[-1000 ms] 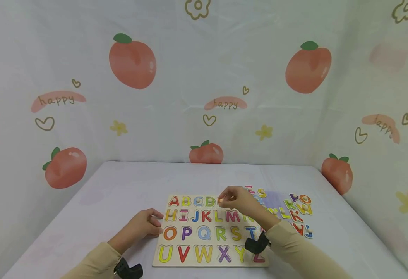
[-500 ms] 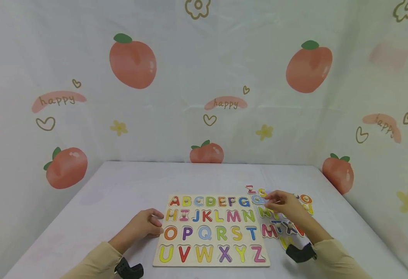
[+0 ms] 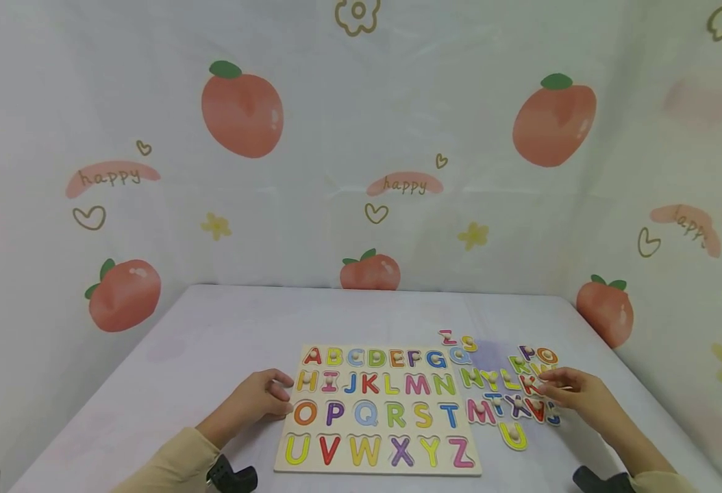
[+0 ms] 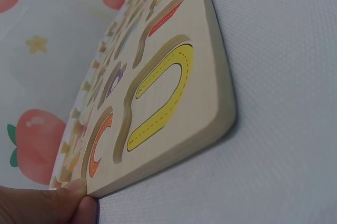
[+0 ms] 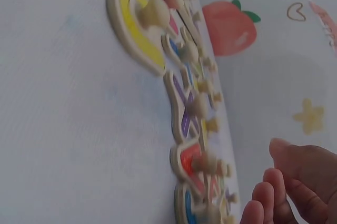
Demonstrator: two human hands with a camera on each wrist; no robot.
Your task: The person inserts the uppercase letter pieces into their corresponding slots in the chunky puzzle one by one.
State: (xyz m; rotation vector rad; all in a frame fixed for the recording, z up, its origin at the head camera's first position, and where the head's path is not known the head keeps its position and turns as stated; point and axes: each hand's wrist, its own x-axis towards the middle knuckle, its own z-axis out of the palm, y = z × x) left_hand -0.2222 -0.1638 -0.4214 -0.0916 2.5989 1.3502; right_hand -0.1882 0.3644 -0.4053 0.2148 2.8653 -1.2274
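Note:
A wooden alphabet puzzle board lies on the table, with knobbed letters in its top row and at H and I. My left hand grips its left edge. In the left wrist view the thumb lies on the edge and a fingertip shows lower down. My right hand is over the right side of the loose letter pieces, its fingertips by the red K. Thumb and fingers stand apart in the right wrist view, with nothing between them. A red V and a yellow U lie nearby.
Several more knobbed letters lie right of the board, among them a pink M, a blue Q and an orange O. Some overlap. Behind the white table hangs a cloth printed with fruit.
My right hand has moved right, from the board's top row to the loose pieces, uncovering a knobbed F on the board. The left hand stays at the board's edge.

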